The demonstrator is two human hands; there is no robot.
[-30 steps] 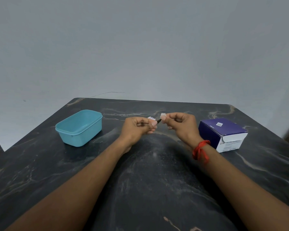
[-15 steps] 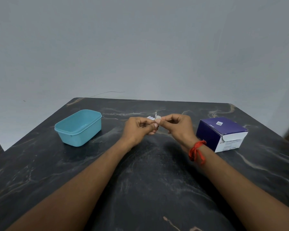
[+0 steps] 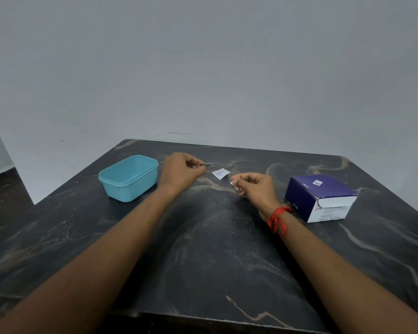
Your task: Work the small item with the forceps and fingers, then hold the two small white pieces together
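Left hand [image 3: 182, 171] sits at far centre-left of the dark marble surface [image 3: 203, 249], fingers curled, pinching a thin dark needle-like item [image 3: 206, 164] whose tip sticks out to the right. The item is too small to identify exactly.

Right hand [image 3: 253, 185] is right of centre, fingers curled, pinching a small white cap-like piece [image 3: 234, 184] at its fingertips. The exact shape can't be made out.

A small white torn wrapper [image 3: 220, 173] with faint print lies flat on the surface between the two hands, touching neither.

A teal plastic tub [image 3: 129, 177] stands open just left of the left hand, near the wrist; whether they touch is not clear.

A purple-and-white carton [image 3: 321, 197] rests to the right of the right hand, close to the wrist, with its white flap end facing near-right.

A red thread band [image 3: 278, 219] is tied round the right wrist.

Both forearms run in from the near edge. A plain grey wall [image 3: 203, 68] stands behind the surface.
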